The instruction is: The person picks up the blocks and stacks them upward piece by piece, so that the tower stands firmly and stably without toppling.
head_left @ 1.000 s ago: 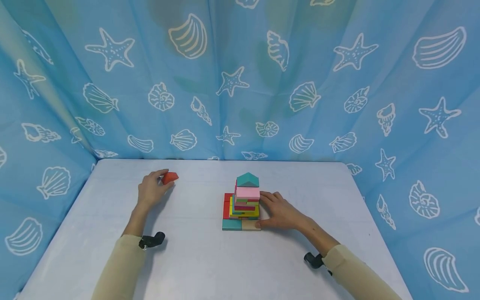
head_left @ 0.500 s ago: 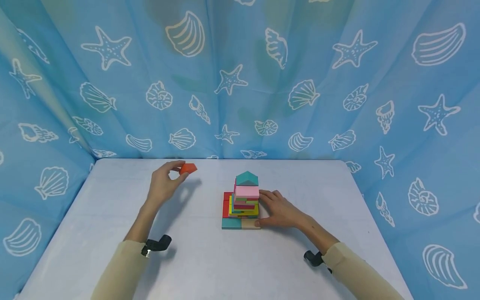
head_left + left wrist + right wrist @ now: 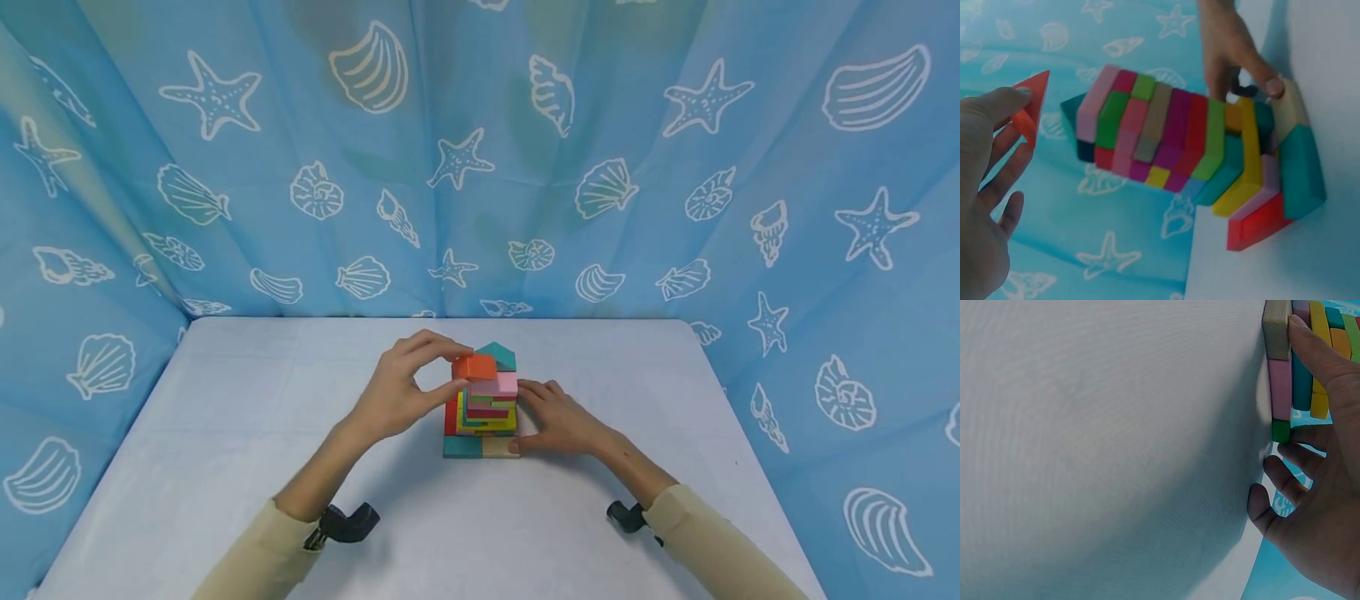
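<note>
A tower of coloured wooden blocks (image 3: 491, 412) stands on the table, with a teal triangular block (image 3: 501, 357) on top. My left hand (image 3: 397, 392) pinches an orange-red triangular block (image 3: 480, 367) between thumb and fingers, just left of the tower's top. In the left wrist view, a gap shows between this orange-red block (image 3: 1036, 103) and the stack. Down at the base, my right hand (image 3: 561, 423) holds the right side. Its thumb lies on the tan block (image 3: 1277, 337) at the front, and its index finger meets a green block (image 3: 1280, 431) at the other end.
The white-covered table (image 3: 187, 450) extends around the tower. Behind it and at both sides hangs a blue curtain (image 3: 465, 225) with shells and starfish. A black camera (image 3: 352, 523) sits on the left wrist, another black camera (image 3: 625, 517) on the right.
My left hand has lifted the orange-red block from the table's left part and carried it right to the tower's top. The right hand has stayed at the base.
</note>
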A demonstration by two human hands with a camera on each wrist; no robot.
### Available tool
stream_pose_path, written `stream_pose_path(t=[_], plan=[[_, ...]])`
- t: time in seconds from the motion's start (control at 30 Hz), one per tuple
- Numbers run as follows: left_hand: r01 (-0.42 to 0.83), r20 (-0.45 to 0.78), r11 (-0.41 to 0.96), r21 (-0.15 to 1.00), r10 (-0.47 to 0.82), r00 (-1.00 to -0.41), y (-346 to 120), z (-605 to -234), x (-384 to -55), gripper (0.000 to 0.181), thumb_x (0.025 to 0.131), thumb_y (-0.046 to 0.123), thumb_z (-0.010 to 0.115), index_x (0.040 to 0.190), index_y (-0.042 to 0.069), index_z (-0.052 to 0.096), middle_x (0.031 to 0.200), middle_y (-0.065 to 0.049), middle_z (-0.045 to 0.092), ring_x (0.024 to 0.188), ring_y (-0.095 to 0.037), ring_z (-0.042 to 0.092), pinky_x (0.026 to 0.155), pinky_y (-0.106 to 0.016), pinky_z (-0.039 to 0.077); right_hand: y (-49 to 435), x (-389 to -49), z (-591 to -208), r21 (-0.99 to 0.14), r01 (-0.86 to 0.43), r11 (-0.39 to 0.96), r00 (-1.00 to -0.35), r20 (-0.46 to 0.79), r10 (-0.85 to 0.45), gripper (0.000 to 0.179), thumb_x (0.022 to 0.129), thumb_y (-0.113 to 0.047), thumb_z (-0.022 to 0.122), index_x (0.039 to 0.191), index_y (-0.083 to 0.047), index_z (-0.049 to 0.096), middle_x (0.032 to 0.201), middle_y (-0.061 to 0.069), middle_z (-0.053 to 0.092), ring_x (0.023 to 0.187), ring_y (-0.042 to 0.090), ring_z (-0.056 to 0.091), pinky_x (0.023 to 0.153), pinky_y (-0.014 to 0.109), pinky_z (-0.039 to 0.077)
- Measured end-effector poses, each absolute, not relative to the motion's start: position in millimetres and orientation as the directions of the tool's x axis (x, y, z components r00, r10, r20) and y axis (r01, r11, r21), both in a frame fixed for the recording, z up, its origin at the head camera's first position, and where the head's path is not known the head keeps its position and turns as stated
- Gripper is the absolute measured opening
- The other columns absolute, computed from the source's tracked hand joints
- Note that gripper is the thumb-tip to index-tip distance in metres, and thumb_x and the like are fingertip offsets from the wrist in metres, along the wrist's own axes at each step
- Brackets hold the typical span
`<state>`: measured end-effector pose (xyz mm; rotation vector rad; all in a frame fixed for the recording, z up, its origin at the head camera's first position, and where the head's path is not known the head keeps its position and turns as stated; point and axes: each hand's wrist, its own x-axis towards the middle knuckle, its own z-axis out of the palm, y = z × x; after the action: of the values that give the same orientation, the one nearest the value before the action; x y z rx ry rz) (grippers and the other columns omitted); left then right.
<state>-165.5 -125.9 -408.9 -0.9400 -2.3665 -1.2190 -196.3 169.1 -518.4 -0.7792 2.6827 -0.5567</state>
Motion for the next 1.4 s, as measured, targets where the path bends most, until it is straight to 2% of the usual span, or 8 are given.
stream_pose_path(t=[0.2,0.47,1.4], plan=[[0.675,0.509,0.496,0.546,0.443,-0.738,-114.1,-420.2,-161.8,0.044,0.083,0.028,0.085,0.124,0.025,0.070,0.115,0.009,0.066,0.105,-0.009,0.057,0.093,-0.041,0.047,168.6,-194.3,-519.2,-0.432,-0.446,0.784,-0.815,-0.166,-0.555,0.099,0.077,-0.060,0.079,0.156,-0.018,0.037,0.158,0.005,0.040,0.133,0.027,0.040,0.107,0.054,0.043],[0.679,0.510,0.568,0.466,0.454,-0.730,-105.2,-424.0,-160.7,0.045,0.082,0.031,0.085,0.124,0.023,0.072,0.112,0.006,0.066,0.107,-0.012,0.060,0.095,-0.040,0.047,168.7,-193.0,-520.2,-0.441,-0.450,0.777,-0.814,-0.156,-0.560,0.097,0.077,-0.060,0.079,0.155,-0.019,0.038,0.157,0.005,0.040,0.134,0.028,0.039,0.107,0.054,0.044],[0.677,0.564,0.597,0.430,0.409,-0.718,-93.4,-422.9,-162.6,0.037,0.083,0.033,0.084,0.118,0.024,0.074,0.106,0.006,0.070,0.102,-0.013,0.062,0.094,-0.040,0.045,168.7,-196.1,-520.3,-0.429,-0.457,0.779,-0.817,-0.143,-0.558,0.098,0.076,-0.062,0.079,0.155,-0.020,0.039,0.156,0.004,0.041,0.133,0.027,0.040,0.106,0.054,0.045]])
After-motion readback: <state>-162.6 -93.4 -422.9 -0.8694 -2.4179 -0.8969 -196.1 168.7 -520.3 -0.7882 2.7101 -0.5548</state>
